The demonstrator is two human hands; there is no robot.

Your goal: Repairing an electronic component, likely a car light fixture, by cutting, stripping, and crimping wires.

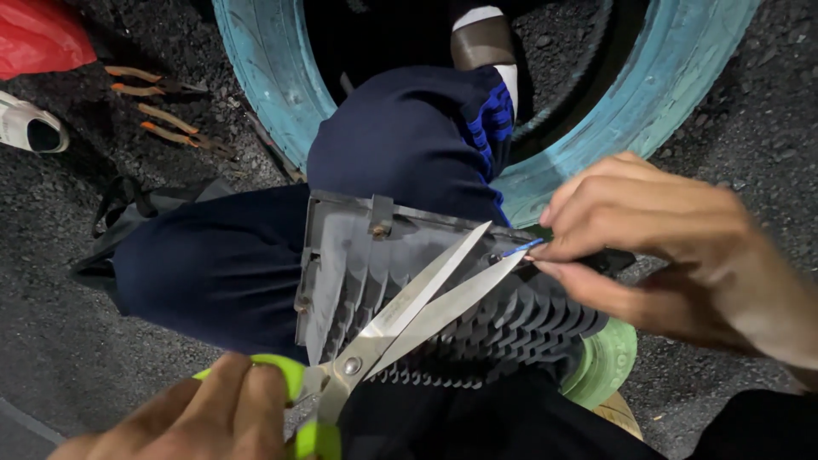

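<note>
Fingers (545, 253) of our right hand (665, 247) pinch a blue wire (522, 248); left hand (196, 417) holds open scissors (409, 315) beside it over the grey louvred panel (426, 290); blades risk nicking fingertips.

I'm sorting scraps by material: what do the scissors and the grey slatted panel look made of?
Scissors: blades look like bright polished steel, glinting, with glossy lime-green handles, likely plastic. Grey slatted panel: seemingly matte moulded plastic, with thin uniform fins; painted metal can't be excluded.
</note>
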